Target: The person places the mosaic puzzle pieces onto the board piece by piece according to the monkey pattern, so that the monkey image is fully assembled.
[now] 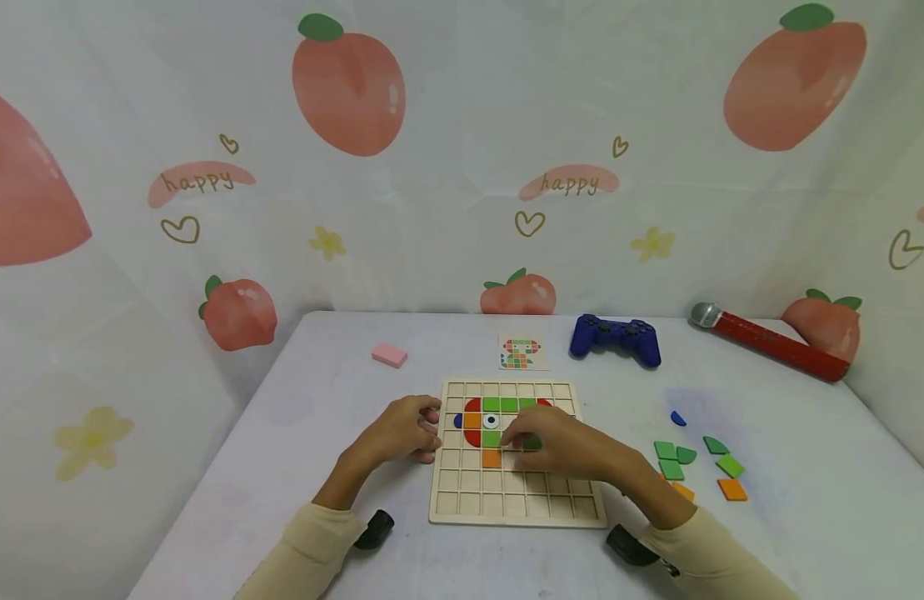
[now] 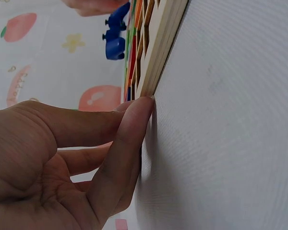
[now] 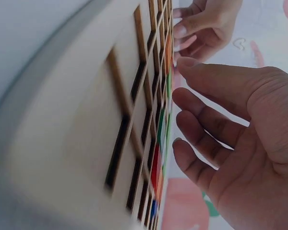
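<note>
A square wooden grid board (image 1: 447, 504) lies on the table with coloured tiles set in its upper part. At its left edge is my left hand (image 1: 403, 429), holding the rim with bent fingers; in the left wrist view a fingertip (image 2: 143, 106) touches the board's side. My right hand (image 1: 559, 442) reaches over the middle of the board and covers some tiles. Its fingers are loosely bent and spread, with no tile visible between them in the right wrist view. Near them are a white eye tile (image 1: 491, 422), a light green tile (image 1: 491, 439) and an orange tile (image 1: 491, 459).
Loose green and orange tiles (image 1: 731, 489) and a blue half-round tile (image 1: 678, 418) lie to the right. Behind the board are a pattern card (image 1: 536, 358), a blue game controller (image 1: 615, 336) and a pink block (image 1: 390, 356). A red microphone (image 1: 776, 343) lies at the back right.
</note>
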`<act>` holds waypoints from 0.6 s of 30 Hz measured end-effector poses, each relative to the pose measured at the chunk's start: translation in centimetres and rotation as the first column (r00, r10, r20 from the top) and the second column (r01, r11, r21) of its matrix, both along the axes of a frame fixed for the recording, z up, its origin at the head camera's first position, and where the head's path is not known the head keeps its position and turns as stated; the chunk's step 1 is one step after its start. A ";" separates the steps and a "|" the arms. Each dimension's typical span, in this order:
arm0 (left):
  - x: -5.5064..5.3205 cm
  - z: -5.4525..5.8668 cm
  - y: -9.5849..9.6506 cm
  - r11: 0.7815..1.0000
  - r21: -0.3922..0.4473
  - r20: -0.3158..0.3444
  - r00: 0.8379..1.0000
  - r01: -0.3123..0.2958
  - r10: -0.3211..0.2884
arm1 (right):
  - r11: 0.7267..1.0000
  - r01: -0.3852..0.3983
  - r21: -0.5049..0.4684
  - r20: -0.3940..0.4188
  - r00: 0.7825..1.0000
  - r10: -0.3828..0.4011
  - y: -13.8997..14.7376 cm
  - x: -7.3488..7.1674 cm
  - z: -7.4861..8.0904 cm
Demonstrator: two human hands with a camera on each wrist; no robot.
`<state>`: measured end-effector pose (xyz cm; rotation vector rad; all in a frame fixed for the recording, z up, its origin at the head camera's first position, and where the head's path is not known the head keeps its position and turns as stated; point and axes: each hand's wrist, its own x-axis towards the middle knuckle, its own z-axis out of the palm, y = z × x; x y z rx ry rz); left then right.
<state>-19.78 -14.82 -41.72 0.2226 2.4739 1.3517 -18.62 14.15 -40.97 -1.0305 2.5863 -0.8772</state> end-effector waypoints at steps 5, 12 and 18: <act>0.0 0.0 0.0 1.000 -0.008 -0.003 1.000 -0.002 0.002 | 0.999 0.040 0.014 -0.019 0.999 -0.040 2.4 0.4 -0.1; 0.0 0.0 0.0 1.000 -0.018 -0.003 1.000 -0.004 0.004 | 0.991 0.137 0.015 0.028 0.990 -0.137 6.4 1.4 0.3; 0.0 0.0 0.0 1.000 -0.023 -0.007 1.000 -0.002 0.002 | 0.971 0.233 0.055 0.034 0.971 -0.235 9.6 2.5 0.2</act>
